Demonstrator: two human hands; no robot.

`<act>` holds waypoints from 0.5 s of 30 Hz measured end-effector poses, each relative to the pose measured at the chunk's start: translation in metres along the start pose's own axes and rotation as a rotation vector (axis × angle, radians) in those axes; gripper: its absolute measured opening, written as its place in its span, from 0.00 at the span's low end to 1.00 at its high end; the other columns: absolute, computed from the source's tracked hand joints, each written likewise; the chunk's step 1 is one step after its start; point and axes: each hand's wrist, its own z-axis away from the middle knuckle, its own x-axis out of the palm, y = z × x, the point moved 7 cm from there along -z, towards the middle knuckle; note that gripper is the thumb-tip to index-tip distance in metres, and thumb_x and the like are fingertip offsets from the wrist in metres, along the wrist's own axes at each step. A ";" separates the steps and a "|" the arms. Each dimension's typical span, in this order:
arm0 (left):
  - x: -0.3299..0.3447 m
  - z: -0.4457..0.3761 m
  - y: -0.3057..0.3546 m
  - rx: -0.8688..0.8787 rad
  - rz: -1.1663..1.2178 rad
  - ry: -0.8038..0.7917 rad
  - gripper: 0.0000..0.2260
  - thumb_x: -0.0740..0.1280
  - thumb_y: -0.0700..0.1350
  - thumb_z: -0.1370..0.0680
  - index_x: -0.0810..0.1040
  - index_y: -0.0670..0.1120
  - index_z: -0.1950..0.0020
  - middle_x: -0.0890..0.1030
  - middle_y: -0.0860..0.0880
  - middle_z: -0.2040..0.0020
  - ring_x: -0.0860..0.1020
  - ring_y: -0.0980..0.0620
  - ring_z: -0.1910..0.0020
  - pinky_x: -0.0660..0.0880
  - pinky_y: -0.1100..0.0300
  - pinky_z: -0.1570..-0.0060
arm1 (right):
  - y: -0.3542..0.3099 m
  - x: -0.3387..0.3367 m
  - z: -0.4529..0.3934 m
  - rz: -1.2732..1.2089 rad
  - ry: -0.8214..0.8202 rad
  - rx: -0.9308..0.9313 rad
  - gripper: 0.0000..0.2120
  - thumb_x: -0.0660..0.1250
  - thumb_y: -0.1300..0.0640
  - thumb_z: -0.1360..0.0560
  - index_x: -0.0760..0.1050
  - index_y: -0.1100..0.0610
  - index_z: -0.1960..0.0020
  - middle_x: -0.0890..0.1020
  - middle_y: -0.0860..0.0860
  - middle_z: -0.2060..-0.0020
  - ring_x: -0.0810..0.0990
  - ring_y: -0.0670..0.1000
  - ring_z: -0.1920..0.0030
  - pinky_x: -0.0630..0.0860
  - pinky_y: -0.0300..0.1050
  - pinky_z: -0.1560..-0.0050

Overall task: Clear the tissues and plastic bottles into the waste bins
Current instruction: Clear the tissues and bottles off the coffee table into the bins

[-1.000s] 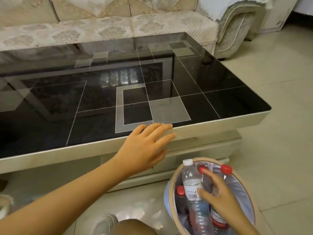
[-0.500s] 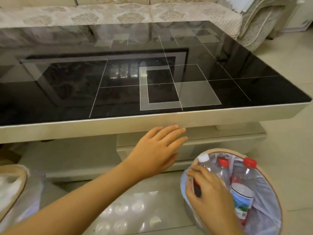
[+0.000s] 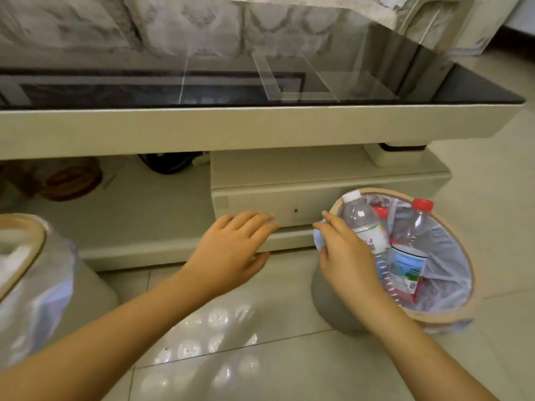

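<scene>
Head camera view, low beside a coffee table [image 3: 260, 128] with a glossy black glass top and cream frame, on pale glossy floor tiles [image 3: 231, 357]; a patterned sofa [image 3: 202, 21] sits behind. Left hand [image 3: 231, 250] hovers flat, fingers straight, holding nothing, near the table's base. Right hand [image 3: 344, 253] pinches the liner at the rim of the right waste bin [image 3: 333, 299], where plastic bottles [image 3: 362, 224] stand. Another lined bin [image 3: 37, 273] sits at left.
</scene>
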 end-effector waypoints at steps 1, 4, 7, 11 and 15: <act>-0.005 0.010 -0.004 -0.025 -0.004 -0.009 0.22 0.59 0.55 0.23 0.73 0.48 0.32 0.75 0.50 0.34 0.74 0.50 0.35 0.73 0.55 0.44 | -0.007 0.001 0.000 -0.009 -0.010 -0.003 0.23 0.63 0.73 0.32 0.75 0.61 0.39 0.69 0.57 0.30 0.76 0.62 0.40 0.74 0.54 0.47; -0.021 0.039 -0.022 -0.080 -0.043 -0.016 0.22 0.59 0.55 0.24 0.73 0.48 0.32 0.76 0.51 0.35 0.75 0.51 0.37 0.73 0.56 0.46 | -0.036 0.008 0.005 -0.036 -0.049 -0.061 0.22 0.63 0.74 0.33 0.76 0.63 0.40 0.71 0.57 0.32 0.77 0.62 0.41 0.75 0.55 0.48; -0.037 0.065 -0.043 -0.161 -0.091 -0.020 0.22 0.66 0.54 0.26 0.75 0.48 0.33 0.77 0.50 0.36 0.75 0.50 0.37 0.74 0.55 0.46 | -0.070 0.022 0.013 -0.057 -0.108 -0.147 0.23 0.64 0.77 0.36 0.77 0.64 0.43 0.74 0.59 0.34 0.78 0.63 0.43 0.77 0.55 0.49; -0.055 0.104 -0.073 -0.332 -0.173 -0.024 0.27 0.75 0.50 0.32 0.77 0.45 0.35 0.79 0.48 0.38 0.77 0.47 0.39 0.74 0.53 0.48 | -0.119 0.030 0.022 -0.064 -0.135 -0.239 0.22 0.63 0.71 0.28 0.72 0.62 0.35 0.66 0.55 0.28 0.74 0.60 0.38 0.73 0.54 0.42; -0.061 0.151 -0.104 -0.545 -0.287 -0.122 0.32 0.78 0.45 0.37 0.76 0.41 0.35 0.77 0.40 0.35 0.76 0.41 0.37 0.76 0.47 0.47 | -0.168 0.041 0.032 -0.078 -0.218 -0.298 0.21 0.59 0.63 0.23 0.65 0.59 0.30 0.59 0.51 0.25 0.73 0.58 0.37 0.72 0.53 0.41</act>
